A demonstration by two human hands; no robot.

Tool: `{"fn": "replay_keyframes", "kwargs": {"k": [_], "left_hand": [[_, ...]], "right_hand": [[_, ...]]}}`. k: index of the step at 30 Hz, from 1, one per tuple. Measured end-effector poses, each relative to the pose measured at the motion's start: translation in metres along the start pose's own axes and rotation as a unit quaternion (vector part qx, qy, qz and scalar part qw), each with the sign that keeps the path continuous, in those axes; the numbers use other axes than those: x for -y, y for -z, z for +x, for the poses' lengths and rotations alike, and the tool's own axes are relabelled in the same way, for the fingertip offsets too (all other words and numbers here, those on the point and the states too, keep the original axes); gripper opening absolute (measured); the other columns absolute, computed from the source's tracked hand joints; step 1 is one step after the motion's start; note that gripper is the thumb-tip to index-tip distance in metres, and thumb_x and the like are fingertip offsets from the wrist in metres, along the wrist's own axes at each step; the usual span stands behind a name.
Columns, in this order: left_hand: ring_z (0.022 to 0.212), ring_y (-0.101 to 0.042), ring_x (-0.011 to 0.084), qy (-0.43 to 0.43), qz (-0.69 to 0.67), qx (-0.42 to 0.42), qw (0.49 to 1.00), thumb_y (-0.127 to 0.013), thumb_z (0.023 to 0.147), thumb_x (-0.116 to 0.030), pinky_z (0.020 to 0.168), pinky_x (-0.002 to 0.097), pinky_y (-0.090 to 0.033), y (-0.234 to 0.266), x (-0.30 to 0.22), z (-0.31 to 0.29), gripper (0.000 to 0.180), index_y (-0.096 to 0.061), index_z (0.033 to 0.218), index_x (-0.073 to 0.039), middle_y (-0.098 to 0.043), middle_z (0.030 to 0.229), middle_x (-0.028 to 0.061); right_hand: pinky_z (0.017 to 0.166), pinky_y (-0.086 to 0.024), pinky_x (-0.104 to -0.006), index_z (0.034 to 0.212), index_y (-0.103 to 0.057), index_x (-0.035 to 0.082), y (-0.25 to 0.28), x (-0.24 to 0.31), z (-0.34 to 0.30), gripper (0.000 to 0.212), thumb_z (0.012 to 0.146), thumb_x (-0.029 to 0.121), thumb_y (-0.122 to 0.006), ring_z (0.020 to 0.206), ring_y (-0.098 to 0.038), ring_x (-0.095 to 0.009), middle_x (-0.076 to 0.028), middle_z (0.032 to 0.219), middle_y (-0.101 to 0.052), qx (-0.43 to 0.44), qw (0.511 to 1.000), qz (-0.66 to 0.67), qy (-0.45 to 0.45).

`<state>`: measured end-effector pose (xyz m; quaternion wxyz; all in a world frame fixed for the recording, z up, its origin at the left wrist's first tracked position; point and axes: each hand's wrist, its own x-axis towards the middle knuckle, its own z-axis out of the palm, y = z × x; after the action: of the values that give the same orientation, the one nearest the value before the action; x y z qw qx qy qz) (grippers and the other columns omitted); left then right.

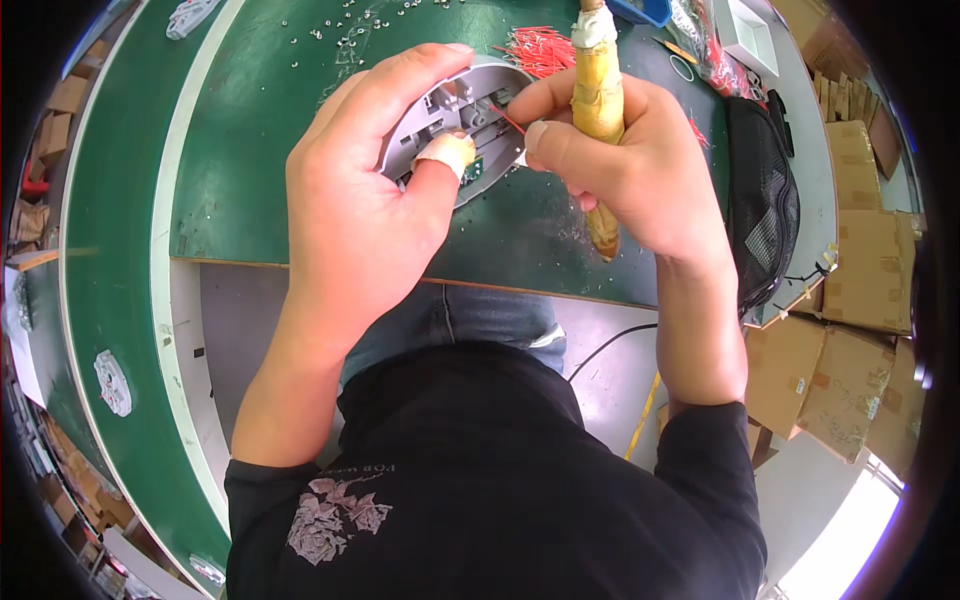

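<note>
My left hand (355, 200) is closed around a grey plastic housing (408, 145), holding it tilted above the green table with its ribbed inside showing. The left thumb, wrapped in pale tape, presses into the housing beside a small green circuit board (472, 170). At the housing's right end, my right hand (655, 160) pinches a thin red wire (510, 121) between thumb and index finger; one wire end reaches inside the housing. Lying across that same hand, gripped by the other fingers, is a stick-like tool wrapped in yellow tape (598, 85). Its lower tip points toward me.
Loose red wires (540, 48) lie behind the housing, small metal pieces (350, 32) at far left. Right stand a black mesh bag (765, 200), a white tray (745, 40) and a blue bin (645, 10). A green belt (110, 250) runs along the left; cardboard boxes (868, 265) stack right.
</note>
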<state>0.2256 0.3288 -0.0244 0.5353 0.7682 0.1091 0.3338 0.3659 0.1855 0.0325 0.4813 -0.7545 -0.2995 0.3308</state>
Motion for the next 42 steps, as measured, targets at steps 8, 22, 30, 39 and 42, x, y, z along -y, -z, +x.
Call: {"fn": "replay_keyframes", "kwargs": {"k": [8, 22, 30, 39, 42], "left_hand": [[0.114, -0.064, 0.0177, -0.057, 0.049, 0.037, 0.996, -0.066, 0.085, 0.010, 0.097, 0.0311, -0.052, -0.002, 0.000, 0.000, 0.049, -0.062, 0.132, -0.001, -0.065, 0.126, 0.0106], [0.105, -0.066, 0.0147, 0.118, -0.060, 0.051, 0.990, -0.067, 0.086, 0.005, 0.092, 0.0297, -0.054, -0.001, -0.010, -0.005, 0.047, -0.060, 0.133, 0.001, -0.067, 0.120, 0.0069], [0.109, -0.064, 0.0137, 0.075, -0.105, 0.042, 0.991, -0.065, 0.086, 0.007, 0.092, 0.0292, -0.054, 0.003, -0.013, -0.004, 0.051, -0.057, 0.136, 0.000, -0.065, 0.123, 0.0079], [0.107, -0.064, 0.0149, 0.115, -0.135, 0.006, 0.984, -0.062, 0.088, 0.010, 0.092, 0.0299, -0.054, 0.000, -0.006, -0.008, 0.043, -0.062, 0.128, -0.005, -0.063, 0.121, 0.0053], [0.107, -0.063, 0.0151, 0.077, -0.084, 0.016, 0.993, -0.061, 0.087, 0.010, 0.092, 0.0301, -0.053, 0.001, -0.004, -0.008, 0.042, -0.063, 0.127, -0.005, -0.062, 0.120, 0.0052]], "right_hand": [[0.054, -0.043, -0.0257, 0.101, -0.072, 0.003, 0.002, 0.009, -0.006, 0.017, 0.085, 0.008, -0.068, 0.058, -0.055, -0.009, -0.004, 0.072, -0.065, -0.042, 0.961, -0.247, 0.120], [0.065, -0.053, -0.0310, 0.101, -0.072, 0.006, 0.006, 0.019, 0.015, 0.026, 0.075, 0.001, -0.076, 0.066, -0.065, -0.018, -0.008, 0.079, -0.068, -0.053, 0.818, -0.376, 0.433], [0.066, -0.054, -0.0315, 0.100, -0.071, 0.004, 0.003, -0.002, 0.012, 0.029, 0.072, 0.001, -0.079, 0.071, -0.067, -0.019, -0.008, 0.085, -0.071, -0.143, 0.764, -0.359, 0.516], [0.065, -0.054, -0.0307, 0.097, -0.068, 0.000, -0.010, -0.039, 0.010, 0.029, 0.071, 0.000, -0.081, 0.074, -0.068, -0.024, -0.012, 0.090, -0.072, -0.184, 0.720, -0.314, 0.591], [0.057, -0.052, -0.0298, 0.091, -0.070, 0.008, -0.013, -0.042, 0.018, 0.030, 0.063, 0.009, -0.080, 0.067, -0.062, -0.021, -0.004, 0.086, -0.069, -0.226, 0.696, -0.309, 0.607]]}}
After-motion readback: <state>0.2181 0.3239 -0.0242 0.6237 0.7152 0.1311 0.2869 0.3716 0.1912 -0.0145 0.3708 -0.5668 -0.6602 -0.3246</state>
